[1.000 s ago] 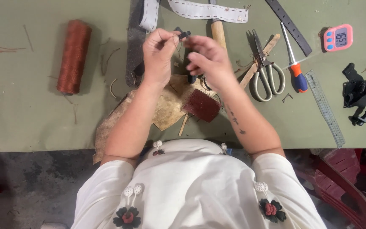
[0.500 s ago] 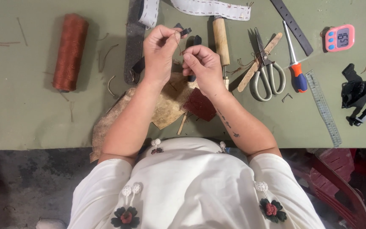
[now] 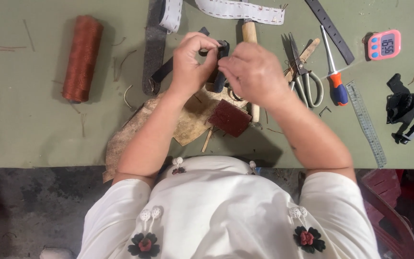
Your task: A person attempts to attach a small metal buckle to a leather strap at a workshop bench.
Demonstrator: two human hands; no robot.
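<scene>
Over the green table (image 3: 34, 134) my left hand (image 3: 190, 60) pinches a small dark leather piece (image 3: 222, 47) between thumb and fingers. My right hand (image 3: 252, 72) is closed on the same dark piece from the right, the two hands touching. A dark strap (image 3: 161, 74) trails from the hands toward the left. Under my wrists lie a tan leather scrap (image 3: 188, 120) and a dark red leather square (image 3: 230, 117).
A spool of rust-brown thread (image 3: 82, 57) lies at the left. Right of my hands are scissors (image 3: 305, 76), an orange-and-blue screwdriver (image 3: 334, 72), a steel ruler (image 3: 366, 122), a pink timer (image 3: 384, 44) and a black clip tool (image 3: 408, 115). White stitched straps (image 3: 238, 9) lie at the back.
My right hand has moved left and closer to my left hand, and both now meet on the dark piece. The view has shifted slightly.
</scene>
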